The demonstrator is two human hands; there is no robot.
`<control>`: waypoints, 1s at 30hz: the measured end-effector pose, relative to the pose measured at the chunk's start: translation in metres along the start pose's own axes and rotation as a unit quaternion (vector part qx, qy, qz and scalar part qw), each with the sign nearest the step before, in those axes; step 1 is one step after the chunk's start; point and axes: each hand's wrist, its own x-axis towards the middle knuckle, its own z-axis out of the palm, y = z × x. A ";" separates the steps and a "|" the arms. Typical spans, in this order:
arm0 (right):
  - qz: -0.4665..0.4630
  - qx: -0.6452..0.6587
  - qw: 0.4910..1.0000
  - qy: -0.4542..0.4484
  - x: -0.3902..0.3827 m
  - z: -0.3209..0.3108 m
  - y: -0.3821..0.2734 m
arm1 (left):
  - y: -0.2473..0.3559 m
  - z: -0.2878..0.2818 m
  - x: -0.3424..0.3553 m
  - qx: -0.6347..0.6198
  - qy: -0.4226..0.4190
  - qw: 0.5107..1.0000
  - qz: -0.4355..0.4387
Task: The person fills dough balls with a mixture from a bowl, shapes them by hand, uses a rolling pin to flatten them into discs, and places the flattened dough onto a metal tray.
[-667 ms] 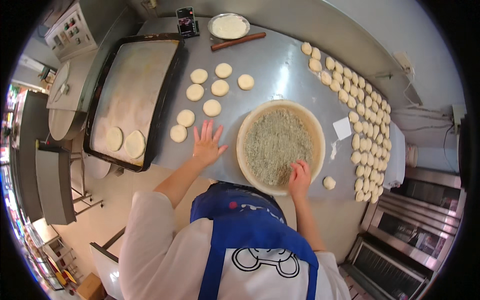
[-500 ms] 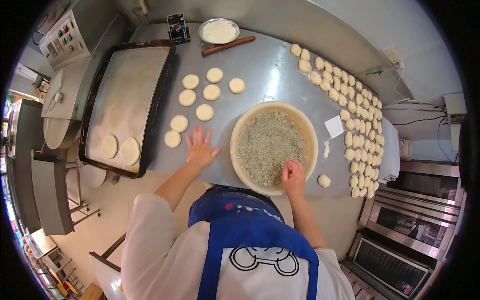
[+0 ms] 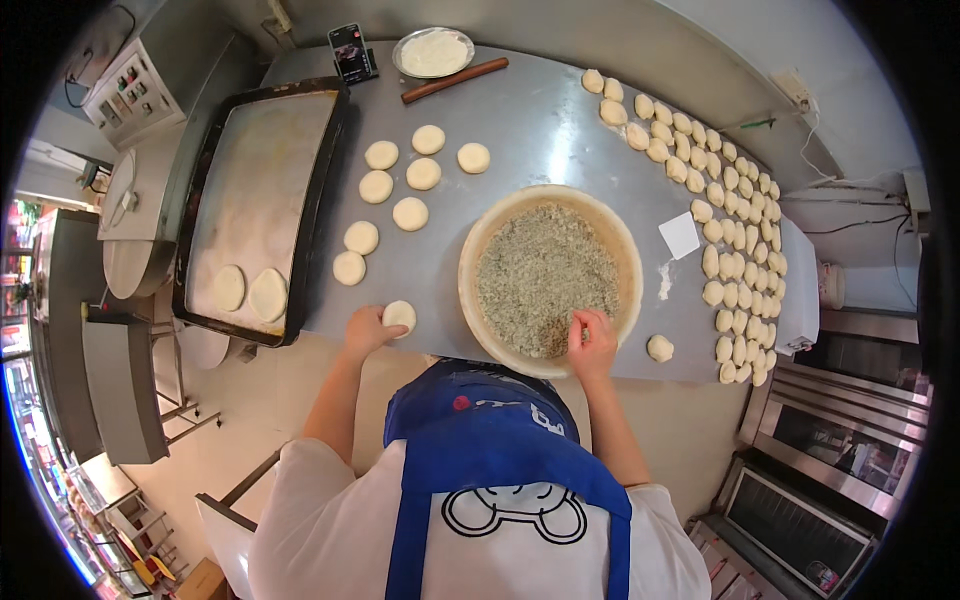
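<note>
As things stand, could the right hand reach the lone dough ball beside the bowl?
Probably yes: the right hand is over the bowl near its rim, and the dough ball lies uncovered just outside, with only that rim between.

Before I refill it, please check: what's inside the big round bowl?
The bowl holds a crumbly greenish mixture, with a browner patch beside the right hand. The mixture covers the bottom; anything beneath it cannot be seen.

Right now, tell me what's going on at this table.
The person's left hand is on a flat dough disc at the table's near edge. The right hand is over the near right side of a bowl of crumbly greenish mixture. Eight more discs lie on the table and two on the dark-rimmed tray; dough balls line the right.
</note>
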 end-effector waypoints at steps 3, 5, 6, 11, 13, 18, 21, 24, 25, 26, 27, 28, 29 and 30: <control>-0.038 0.012 0.999 0.029 -0.002 -0.006 0.005 | 0.017 -0.007 0.018 -0.060 -0.031 0.998 -0.005; -0.042 0.005 0.997 0.063 -0.004 -0.011 0.008 | 0.036 -0.007 0.045 -0.154 -0.030 0.987 -0.022; -0.036 -0.008 0.996 0.086 -0.002 -0.013 0.011 | 0.048 -0.008 0.065 -0.208 -0.034 0.977 -0.041; 0.109 -0.075 0.974 0.185 -0.019 -0.049 0.074 | 0.110 -0.023 0.131 -0.455 -0.029 0.885 -0.093; 0.206 -0.121 0.946 0.217 -0.039 -0.077 0.124 | 0.117 -0.018 0.134 -0.473 -0.010 0.875 -0.102; 0.568 -0.021 0.812 0.131 -0.074 -0.107 0.219 | 0.103 0.000 0.079 -0.455 -0.039 0.884 -0.103; 0.548 -0.022 0.820 0.163 -0.063 -0.092 0.217 | 0.089 0.002 0.038 -0.438 -0.023 0.892 -0.107; 0.415 -0.241 0.848 0.226 -0.058 -0.069 0.199 | 0.081 -0.007 0.019 -0.444 0.028 0.890 -0.098; 0.424 -0.171 0.856 0.240 -0.056 -0.063 0.192 | 0.079 -0.011 0.015 -0.447 0.048 0.888 -0.095; 0.428 -0.099 0.863 0.250 -0.050 -0.061 0.179 | 0.077 -0.016 0.013 -0.454 0.073 0.884 -0.087; 0.428 -0.030 0.865 0.260 -0.046 -0.061 0.172 | 0.092 -0.020 0.006 -0.432 0.093 0.895 -0.058; 0.395 -0.004 0.869 0.298 -0.046 -0.059 0.166 | 0.107 -0.023 -0.002 -0.410 0.113 0.905 -0.031; 0.347 0.032 0.871 0.345 -0.037 -0.061 0.152 | 0.129 -0.025 -0.012 -0.389 0.139 0.910 -0.002; 0.294 0.076 0.872 0.384 -0.019 -0.065 0.125 | 0.146 -0.022 -0.023 -0.372 0.137 0.917 0.048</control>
